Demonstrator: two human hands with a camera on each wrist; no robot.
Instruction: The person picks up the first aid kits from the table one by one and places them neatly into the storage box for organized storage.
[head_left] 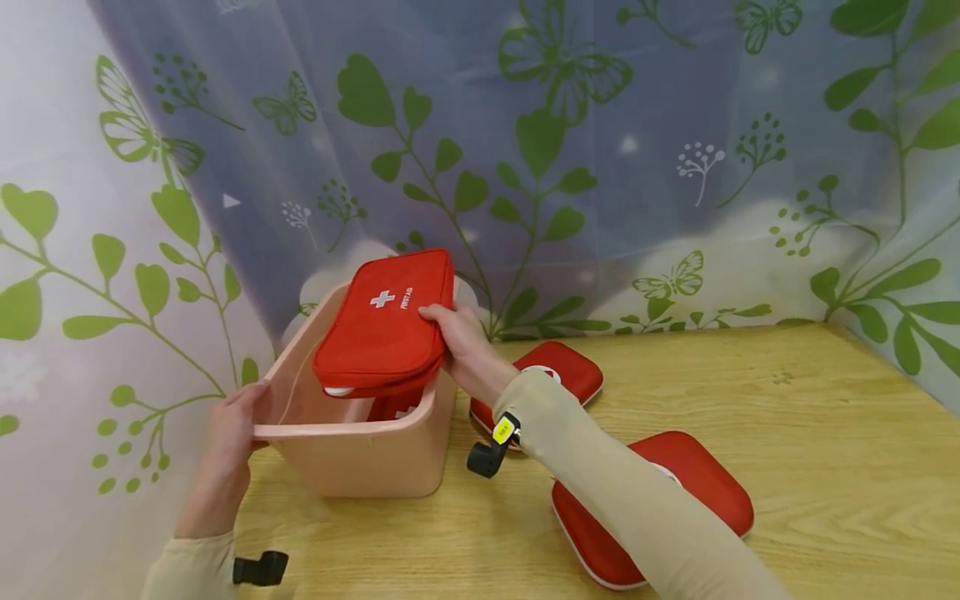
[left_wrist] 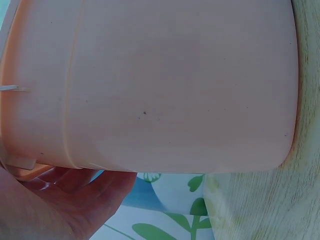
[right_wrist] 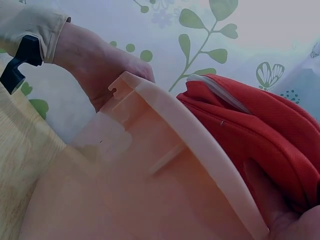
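Observation:
A red first aid bag point(head_left: 386, 321) with a white cross is tilted over the mouth of a pink plastic bin point(head_left: 375, 462). My right hand point(head_left: 472, 346) grips the bag by its right edge, thumb on top. In the right wrist view, the bag point(right_wrist: 260, 125) shows its zipped side just past the bin's rim. My left hand point(head_left: 228, 442) holds the bin's near left corner at the rim. In the left wrist view, that hand's fingers point(left_wrist: 95, 195) curl under the rim. Inside the bin lies another red item point(head_left: 390, 408) with a white mark, mostly hidden by the bag.
Two red cases with white emblems rest on the wooden table point(head_left: 825, 433): one case point(head_left: 573, 367) right beside the bin, the other case point(head_left: 701, 479) nearer, partly behind my right forearm. A leaf-patterned curtain point(head_left: 675, 167) hangs along the back and left.

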